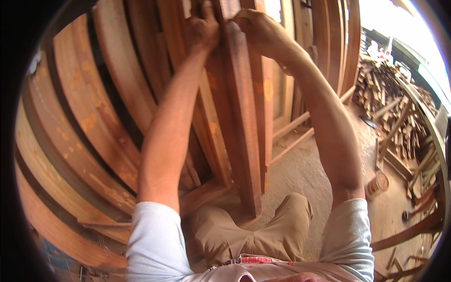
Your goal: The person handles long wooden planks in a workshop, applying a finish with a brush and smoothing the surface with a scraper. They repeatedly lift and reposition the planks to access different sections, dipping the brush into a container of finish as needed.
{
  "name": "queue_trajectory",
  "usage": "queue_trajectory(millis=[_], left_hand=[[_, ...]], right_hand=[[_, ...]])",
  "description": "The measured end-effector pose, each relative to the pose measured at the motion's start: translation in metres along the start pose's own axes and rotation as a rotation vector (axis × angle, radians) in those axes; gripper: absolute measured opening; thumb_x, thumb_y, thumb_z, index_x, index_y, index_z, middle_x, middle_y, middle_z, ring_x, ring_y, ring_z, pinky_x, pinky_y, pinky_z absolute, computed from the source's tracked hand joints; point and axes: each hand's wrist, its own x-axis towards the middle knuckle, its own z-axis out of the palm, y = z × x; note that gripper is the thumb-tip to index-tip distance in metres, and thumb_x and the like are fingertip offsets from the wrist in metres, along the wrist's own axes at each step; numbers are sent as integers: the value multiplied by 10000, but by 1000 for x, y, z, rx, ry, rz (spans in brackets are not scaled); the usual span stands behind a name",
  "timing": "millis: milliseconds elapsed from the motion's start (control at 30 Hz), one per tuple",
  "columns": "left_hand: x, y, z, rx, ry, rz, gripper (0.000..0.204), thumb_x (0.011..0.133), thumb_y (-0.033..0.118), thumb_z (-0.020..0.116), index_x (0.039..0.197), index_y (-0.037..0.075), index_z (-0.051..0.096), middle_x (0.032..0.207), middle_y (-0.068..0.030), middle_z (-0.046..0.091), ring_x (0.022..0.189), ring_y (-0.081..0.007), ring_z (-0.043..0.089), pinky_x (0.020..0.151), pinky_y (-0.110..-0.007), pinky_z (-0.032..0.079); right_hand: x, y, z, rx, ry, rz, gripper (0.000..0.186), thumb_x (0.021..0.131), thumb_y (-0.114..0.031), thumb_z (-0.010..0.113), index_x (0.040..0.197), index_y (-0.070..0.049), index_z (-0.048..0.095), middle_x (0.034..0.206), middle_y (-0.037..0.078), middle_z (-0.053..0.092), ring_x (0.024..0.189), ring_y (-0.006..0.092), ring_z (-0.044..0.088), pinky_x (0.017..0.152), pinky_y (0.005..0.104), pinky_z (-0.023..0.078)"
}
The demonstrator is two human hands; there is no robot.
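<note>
A long reddish-brown wooden beam (243, 108) stands upright and slightly tilted in front of me, its lower end near the floor between my knees. Both my arms reach up to its upper part. At its left side is my left hand (205, 32), fingers curled in against the wood and one digit pointing up; motion blurs it a little. My right hand (256, 27) is closed at the beam's right edge, knuckles outward, with its fingertips hidden. The beam's top end lies outside the picture.
Several wide wooden boards (94, 108) lean in a row on the left. Upright wooden frames (324, 47) stand behind, with thin rails near the floor. To the right are a heap of wood offcuts (383, 94) and a small bucket (377, 184) on the dusty concrete floor (300, 174).
</note>
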Motion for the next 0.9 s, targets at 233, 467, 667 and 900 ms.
queue_trajectory(millis=[233, 467, 667, 900], left_hand=[[-11, 15, 13, 117, 50, -14, 718, 1085, 539, 397, 1518, -32, 447, 1472, -298, 538, 1418, -410, 481, 1193, -427, 377], [-12, 44, 4, -97, 12, -34, 616, 1087, 455, 453, 1497, -3, 488, 1338, -328, 620, 1281, -431, 600, 1057, -444, 495], [-13, 46, 6, -172, -31, -114, 641, 1090, 427, 474, 1492, -72, 457, 1403, -315, 587, 1332, -395, 571, 1086, -402, 471], [-8, 14, 19, -54, 80, -13, 664, 1088, 443, 450, 1503, -75, 442, 1339, -333, 621, 1279, -413, 610, 1044, -426, 503]], right_hand=[[11, 41, -8, -81, 238, -184, 352, 1026, -288, 477, 1207, -64, 680, 960, 199, 717, 919, 312, 712, 847, 432, 540], [24, 45, 5, -150, 225, -185, 332, 1026, -259, 473, 1208, -80, 685, 979, 230, 715, 924, 377, 706, 853, 466, 536], [20, 42, 14, -146, 284, -104, 320, 1022, -256, 467, 1169, -81, 691, 1007, 244, 708, 929, 393, 706, 844, 482, 536], [35, 68, 16, -172, 272, -392, 318, 1025, -259, 469, 1173, -82, 688, 1050, 205, 723, 957, 334, 716, 854, 462, 539]])
